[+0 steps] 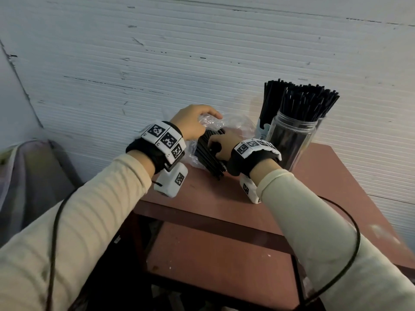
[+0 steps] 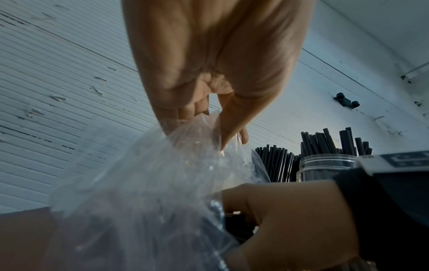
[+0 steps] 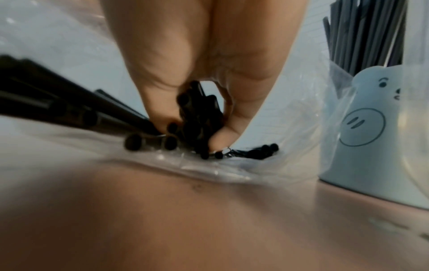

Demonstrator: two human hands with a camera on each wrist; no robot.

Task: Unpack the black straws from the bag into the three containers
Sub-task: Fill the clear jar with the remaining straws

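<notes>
Mid-unpack: left hand (image 1: pixel 190 123) pinches the bag (image 2: pixel 148 183) mouth; right hand (image 1: pixel 221 145) grips a bunch of black straws (image 1: pixel 207 153) inside, table (image 1: pixel 202 198) centre. Next: pull clear, drop into clear jar (image 1: pixel 289 142) at 3 o'clock.

Back edge: the wall (image 1: pixel 202 52) stands right behind the table (image 1: pixel 202 194), closing that side.
Right back corner: clear jar (image 1: pixel 292 140) and white bear cup (image 3: pixel 371 128), both full of upright straws (image 1: pixel 310 102), block it.
Middle back: the bag (image 2: pixel 139 183) lies there.
Front edge: bare tabletop, open for passing.
</notes>
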